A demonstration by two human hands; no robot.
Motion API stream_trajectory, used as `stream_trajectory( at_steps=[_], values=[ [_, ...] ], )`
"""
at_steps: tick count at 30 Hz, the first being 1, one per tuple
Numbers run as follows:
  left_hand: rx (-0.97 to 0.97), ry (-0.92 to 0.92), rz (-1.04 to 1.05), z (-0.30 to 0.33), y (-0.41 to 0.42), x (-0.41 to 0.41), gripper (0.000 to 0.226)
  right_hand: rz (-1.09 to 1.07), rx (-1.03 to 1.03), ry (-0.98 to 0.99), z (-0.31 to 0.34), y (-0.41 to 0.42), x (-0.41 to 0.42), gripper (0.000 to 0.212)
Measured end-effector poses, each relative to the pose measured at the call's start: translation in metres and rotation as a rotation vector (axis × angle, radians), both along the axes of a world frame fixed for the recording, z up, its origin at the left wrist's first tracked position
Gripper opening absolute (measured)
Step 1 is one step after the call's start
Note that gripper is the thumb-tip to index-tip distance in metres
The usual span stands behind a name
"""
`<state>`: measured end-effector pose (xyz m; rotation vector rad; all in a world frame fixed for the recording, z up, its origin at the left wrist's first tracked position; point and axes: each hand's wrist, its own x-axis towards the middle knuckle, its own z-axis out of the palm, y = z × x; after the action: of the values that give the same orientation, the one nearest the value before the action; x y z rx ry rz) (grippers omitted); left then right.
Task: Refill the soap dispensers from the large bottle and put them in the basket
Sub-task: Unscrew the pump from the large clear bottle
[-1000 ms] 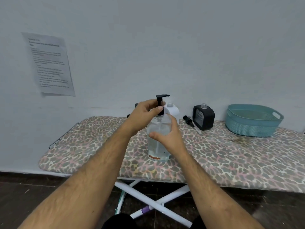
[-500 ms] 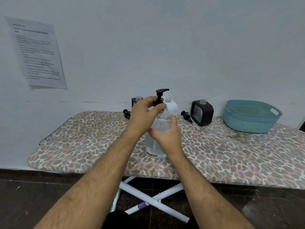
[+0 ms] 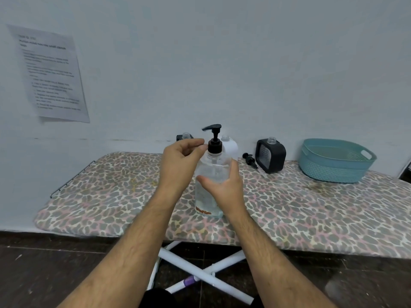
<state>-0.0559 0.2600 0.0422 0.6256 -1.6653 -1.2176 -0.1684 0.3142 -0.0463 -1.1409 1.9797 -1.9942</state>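
Note:
The large clear bottle (image 3: 211,172) with a black pump top (image 3: 214,143) stands upright in the middle of the leopard-print board (image 3: 111,192). My right hand (image 3: 224,187) grips its body from the right. My left hand (image 3: 180,163) is at the black collar, thumb and fingertips pinching its left side. Behind stand a white dispenser (image 3: 230,147), a black square dispenser (image 3: 270,155) without its pump, and another black dispenser (image 3: 184,137) mostly hidden by my left hand. The teal basket (image 3: 335,161) sits at the far right.
A loose black pump (image 3: 250,160) lies between the white and black dispensers. A printed sheet (image 3: 50,74) hangs on the wall at left. The board's white crossed legs (image 3: 200,272) show below over a dark floor.
The pump spout has turned from pointing right to pointing left. My left hand has shifted from over the collar to its left side. My right hand still holds the bottle.

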Motion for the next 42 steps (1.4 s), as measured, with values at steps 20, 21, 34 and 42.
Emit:
stream_trajectory(
  at_steps=[20, 21, 34, 42],
  values=[
    [0.037, -0.119, -0.298, 0.01, -0.015, -0.007, 0.082, 0.009, -0.011, 0.022, 0.005, 0.002, -0.003, 0.063],
    [0.028, -0.117, -0.289, 0.009, -0.017, -0.003, 0.077, 0.014, -0.019, 0.018, 0.005, 0.002, -0.003, 0.063],
    [-0.001, -0.156, -0.335, 0.014, -0.021, -0.021, 0.062, 0.007, -0.013, 0.028, 0.0, 0.002, 0.002, 0.062],
    [-0.005, -0.166, -0.347, 0.013, -0.018, -0.021, 0.08, 0.026, -0.018, 0.029, 0.0, -0.002, 0.0, 0.063]
  ],
)
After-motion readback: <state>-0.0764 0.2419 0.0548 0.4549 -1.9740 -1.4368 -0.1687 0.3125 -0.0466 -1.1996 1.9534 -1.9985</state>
